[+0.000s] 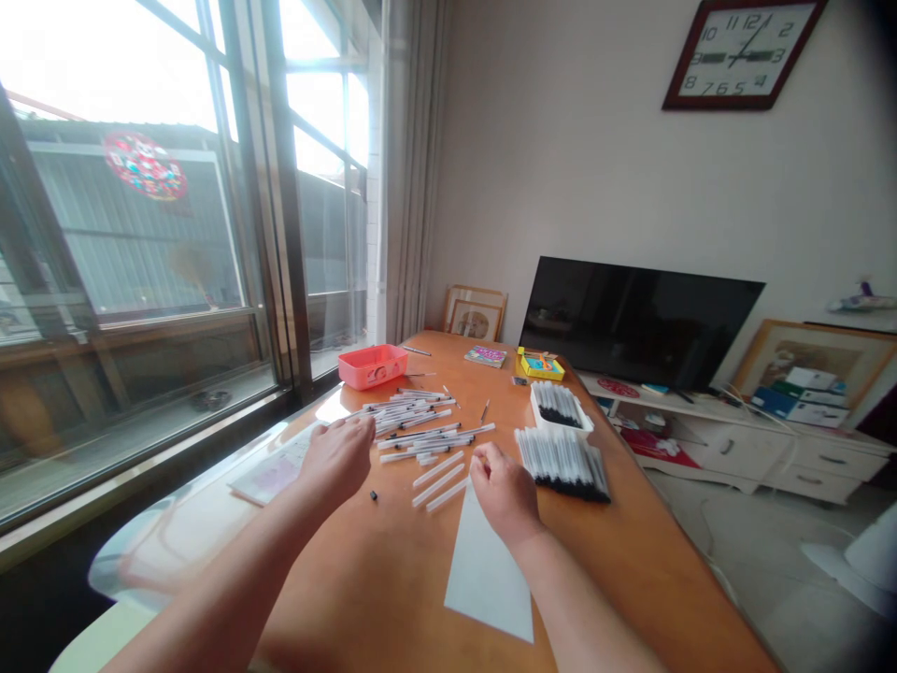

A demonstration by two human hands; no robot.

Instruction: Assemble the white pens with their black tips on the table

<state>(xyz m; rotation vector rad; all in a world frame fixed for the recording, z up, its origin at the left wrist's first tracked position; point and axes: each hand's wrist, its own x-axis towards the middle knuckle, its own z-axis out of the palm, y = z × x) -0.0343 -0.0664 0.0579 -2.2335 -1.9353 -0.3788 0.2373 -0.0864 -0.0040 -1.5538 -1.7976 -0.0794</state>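
Several loose white pens (420, 425) lie scattered across the middle of the orange wooden table (392, 579). My left hand (336, 458) hovers at the pile's left edge, fingers curled down and closed over the nearest pens. My right hand (503, 494) rests in a loose fist beside three white pens (440, 481) lying apart from the pile. What either hand holds is hidden. A small black cap (374, 494) lies between my hands. To the right, a neat row of black-tipped pens (564, 463) is laid out.
A white tray (561, 408) with more pens stands behind the row. A white sheet (487, 570) lies under my right wrist. A pink box (371, 365), a yellow box (539, 366) and a booklet (486, 355) sit at the far end. A TV (631, 322) stands beyond.
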